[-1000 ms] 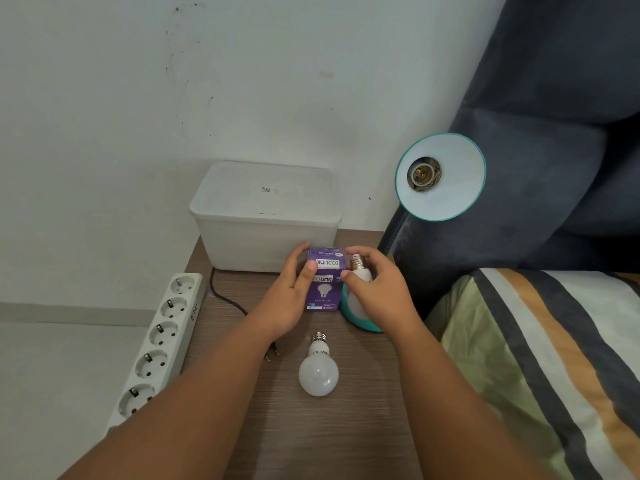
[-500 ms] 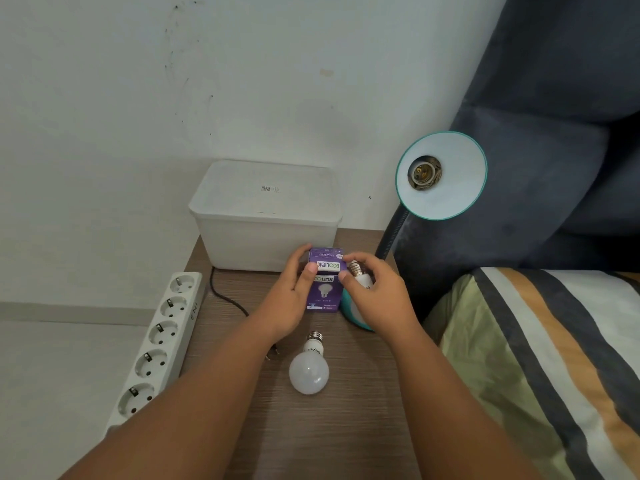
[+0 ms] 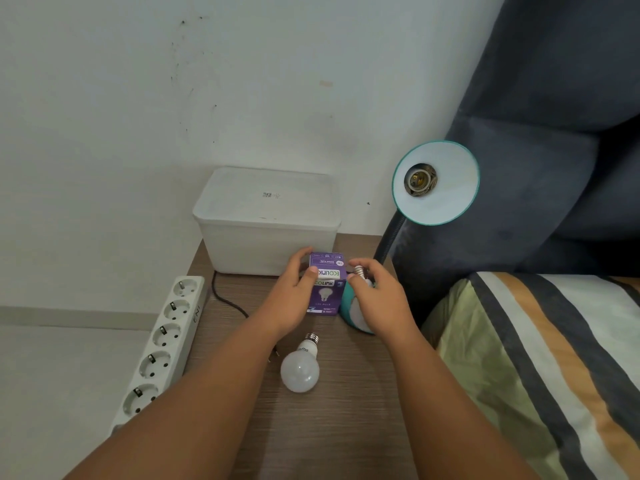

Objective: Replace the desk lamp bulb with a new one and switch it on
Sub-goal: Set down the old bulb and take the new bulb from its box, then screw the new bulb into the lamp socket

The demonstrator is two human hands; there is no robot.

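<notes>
A purple bulb box point(image 3: 325, 289) stands on the wooden table point(image 3: 346, 410), and my left hand point(image 3: 294, 299) grips it with the thumb on its top flap. Right beside it, my right hand point(image 3: 381, 303) is closed around a white bulb; its metal screw base point(image 3: 360, 270) sticks up between my fingers. The teal lamp base point(image 3: 345, 306) lies under that hand. A second white bulb point(image 3: 299, 372) lies loose on the table in front of the box. The lamp's teal shade point(image 3: 446, 195) faces me, and its socket point(image 3: 420, 179) has no bulb in it.
A white lidded plastic bin point(image 3: 266, 220) sits against the wall behind the box. A white power strip point(image 3: 162, 344) runs along the table's left edge, with a dark cord point(image 3: 228, 299) near it. A striped pillow point(image 3: 540, 358) and dark headboard point(image 3: 554, 116) are on the right.
The loose bulb has rolled a little to the left. My right hand has sunk slightly with its bulb and stays close to the box. My left hand keeps hold of the box.
</notes>
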